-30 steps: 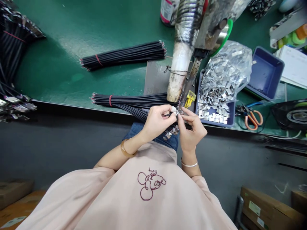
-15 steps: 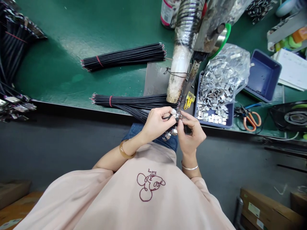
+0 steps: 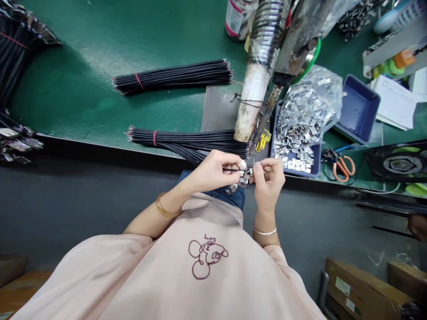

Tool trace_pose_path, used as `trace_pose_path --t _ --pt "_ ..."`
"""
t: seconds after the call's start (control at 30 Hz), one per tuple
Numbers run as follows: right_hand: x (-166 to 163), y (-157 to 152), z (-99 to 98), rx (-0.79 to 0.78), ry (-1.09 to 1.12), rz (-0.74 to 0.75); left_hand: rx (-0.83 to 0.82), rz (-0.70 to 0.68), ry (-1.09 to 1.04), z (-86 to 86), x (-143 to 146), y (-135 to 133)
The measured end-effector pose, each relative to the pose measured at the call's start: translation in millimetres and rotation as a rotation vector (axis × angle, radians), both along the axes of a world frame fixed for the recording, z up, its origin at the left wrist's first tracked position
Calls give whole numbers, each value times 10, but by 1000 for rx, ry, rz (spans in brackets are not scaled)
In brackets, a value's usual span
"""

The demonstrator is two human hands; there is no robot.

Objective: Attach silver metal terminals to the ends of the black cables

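Observation:
My left hand (image 3: 213, 171) is closed in a pinch round a thin black cable (image 3: 232, 170); one fingertip wears a white cover. Small metal connectors (image 3: 243, 180) hang just below its fingertips, above my lap. Facing it, my right hand (image 3: 269, 180) pinches thumb and forefinger together close to the cable's end, on something too small to make out. Behind the hands lies a bundle of black cables (image 3: 196, 138) in a red band, some strands running under my left hand. A metal tool arm (image 3: 265, 118) points down above the fingertips, beside a wrapped flexible duct (image 3: 248, 100).
A blue tray (image 3: 318, 158) with loose metal shells and a plastic bag (image 3: 320, 89) is at the right. Near it are a second blue tray (image 3: 362, 98), orange-handled pliers (image 3: 343, 169) and yellow clips (image 3: 263, 140). Another cable bundle (image 3: 173, 76) lies further back.
Both hands have come down from the tool arm's tip towards my lap. My right fingers have turned more upright. The camera view has shifted slightly.

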State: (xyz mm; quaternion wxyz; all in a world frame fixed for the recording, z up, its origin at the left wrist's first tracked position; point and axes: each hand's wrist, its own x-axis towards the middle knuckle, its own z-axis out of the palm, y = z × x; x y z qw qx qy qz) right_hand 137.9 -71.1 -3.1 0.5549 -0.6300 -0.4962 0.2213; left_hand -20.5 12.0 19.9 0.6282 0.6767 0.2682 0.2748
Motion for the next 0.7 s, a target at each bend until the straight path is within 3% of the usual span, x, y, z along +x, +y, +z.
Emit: trace_pose_path --t 0.13,0.27,0.43,0.7 --pt "-17 20 48 -80 4 3 128 30 0 -75 1 -33" --pt "-18 -27 74 40 -245 -161 191 157 -25 -131 68 -94" --pt "-13 -106 101 209 -153 -312 146 254 -24 -96 110 -121" --pt "-48 -58 25 45 -93 -81 135 195 10 -165 102 -103"
